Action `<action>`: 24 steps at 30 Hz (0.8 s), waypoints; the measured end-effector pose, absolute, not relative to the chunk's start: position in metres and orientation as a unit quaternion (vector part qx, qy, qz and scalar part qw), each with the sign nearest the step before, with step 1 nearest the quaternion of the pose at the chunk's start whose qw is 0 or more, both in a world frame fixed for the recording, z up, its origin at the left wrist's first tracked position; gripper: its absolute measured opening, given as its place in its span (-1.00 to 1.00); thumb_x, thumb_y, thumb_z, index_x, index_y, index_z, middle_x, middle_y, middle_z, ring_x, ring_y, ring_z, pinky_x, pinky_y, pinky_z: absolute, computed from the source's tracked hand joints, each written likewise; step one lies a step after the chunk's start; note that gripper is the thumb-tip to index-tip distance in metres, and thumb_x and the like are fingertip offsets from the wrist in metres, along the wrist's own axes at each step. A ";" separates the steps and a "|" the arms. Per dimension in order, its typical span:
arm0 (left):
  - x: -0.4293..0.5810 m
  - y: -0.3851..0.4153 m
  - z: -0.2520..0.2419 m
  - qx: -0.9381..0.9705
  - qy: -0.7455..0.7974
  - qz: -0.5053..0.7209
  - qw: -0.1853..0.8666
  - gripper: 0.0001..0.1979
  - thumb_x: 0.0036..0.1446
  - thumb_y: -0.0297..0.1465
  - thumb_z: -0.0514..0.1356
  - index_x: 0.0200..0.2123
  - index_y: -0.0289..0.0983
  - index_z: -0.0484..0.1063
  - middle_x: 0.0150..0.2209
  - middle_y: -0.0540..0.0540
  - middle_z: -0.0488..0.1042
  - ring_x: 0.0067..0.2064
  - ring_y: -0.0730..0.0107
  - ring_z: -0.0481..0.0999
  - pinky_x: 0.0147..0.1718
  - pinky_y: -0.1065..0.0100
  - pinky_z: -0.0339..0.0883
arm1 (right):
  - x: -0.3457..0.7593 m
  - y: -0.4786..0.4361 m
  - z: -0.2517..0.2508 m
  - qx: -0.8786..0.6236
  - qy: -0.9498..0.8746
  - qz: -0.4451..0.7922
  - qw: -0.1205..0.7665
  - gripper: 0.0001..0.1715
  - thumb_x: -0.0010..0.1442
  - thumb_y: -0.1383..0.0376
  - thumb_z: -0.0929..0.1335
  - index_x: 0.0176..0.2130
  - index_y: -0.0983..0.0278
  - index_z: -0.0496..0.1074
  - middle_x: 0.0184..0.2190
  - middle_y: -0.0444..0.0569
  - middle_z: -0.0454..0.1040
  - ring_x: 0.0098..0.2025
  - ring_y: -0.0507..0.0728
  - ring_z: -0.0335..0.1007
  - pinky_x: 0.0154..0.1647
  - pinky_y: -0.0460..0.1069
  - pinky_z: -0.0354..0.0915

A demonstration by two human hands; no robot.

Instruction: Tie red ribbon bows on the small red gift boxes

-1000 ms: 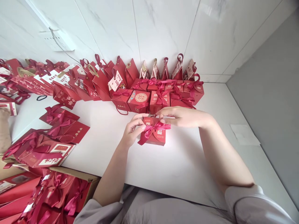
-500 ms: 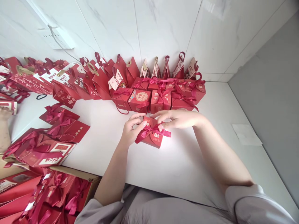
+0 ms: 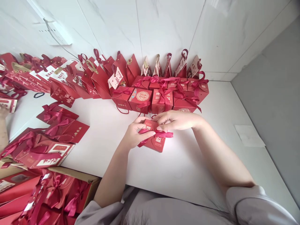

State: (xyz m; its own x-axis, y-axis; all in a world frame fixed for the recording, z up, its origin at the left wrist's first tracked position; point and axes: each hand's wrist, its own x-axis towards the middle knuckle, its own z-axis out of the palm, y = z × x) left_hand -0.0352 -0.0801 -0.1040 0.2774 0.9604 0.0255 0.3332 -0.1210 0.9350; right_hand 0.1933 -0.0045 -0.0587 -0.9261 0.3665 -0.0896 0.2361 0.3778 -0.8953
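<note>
A small red gift box [image 3: 153, 144] with gold lettering sits in front of me on the white table, and a crimson ribbon [image 3: 165, 134] is tied in a bow across its top. My left hand [image 3: 136, 133] closes on the box from the left, its thumb lying over the bow and its fingers along the far-left edge. From the right, my right hand [image 3: 179, 120] closes over the far side, thumb near the knot and fingers bent at the box's back edge. The fingertips of both hands are partly hidden. Dark red cord shows just behind the box.
Behind my hands stand rows of ribboned red boxes [image 3: 162, 101], with red bags [image 3: 102, 84] along the tiled wall. More gift boxes [image 3: 78, 132] lie at left beside a filled carton [image 3: 91, 178]. Another person's arm [image 3: 2, 131] shows at the left edge. White paper [image 3: 249, 136] lies at right.
My left thumb has moved right across the bow toward the knot. Both hands draw closer together, and the box shifts slightly right and toward me.
</note>
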 end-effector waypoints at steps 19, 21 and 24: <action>-0.029 -0.078 -0.113 0.600 0.484 0.436 0.464 -0.58 0.17 -0.21 0.25 -0.61 -0.26 0.21 -0.05 -0.15 0.48 -0.04 0.16 0.51 0.03 0.13 0.36 | 0.197 -0.006 -0.056 -0.188 -0.834 0.515 0.061 -0.68 0.28 0.17 0.31 -0.45 0.28 0.38 -0.29 -0.09 0.43 -0.30 0.06 0.29 -0.28 -0.02 0.20; -0.024 -0.079 -0.116 0.599 0.497 0.451 0.437 -0.58 0.19 -0.21 0.23 -0.62 -0.26 0.21 -0.10 -0.14 0.49 -0.08 0.20 0.51 0.02 0.16 0.36 | 0.197 -0.008 -0.056 -0.206 -0.836 0.506 0.053 -0.64 0.27 0.18 0.31 -0.51 0.27 0.28 -0.38 -0.13 0.37 -0.36 0.03 0.23 -0.33 -0.04 0.16; -0.021 -0.079 -0.115 0.603 0.509 0.464 0.401 -0.59 0.24 -0.20 0.17 -0.60 -0.25 0.22 -0.15 -0.13 0.48 -0.10 0.24 0.50 0.03 0.17 0.34 | 0.197 -0.009 -0.055 -0.218 -0.843 0.490 0.042 -0.59 0.26 0.14 0.34 -0.53 0.26 0.23 -0.45 -0.18 0.28 -0.43 0.01 0.16 -0.38 -0.06 0.12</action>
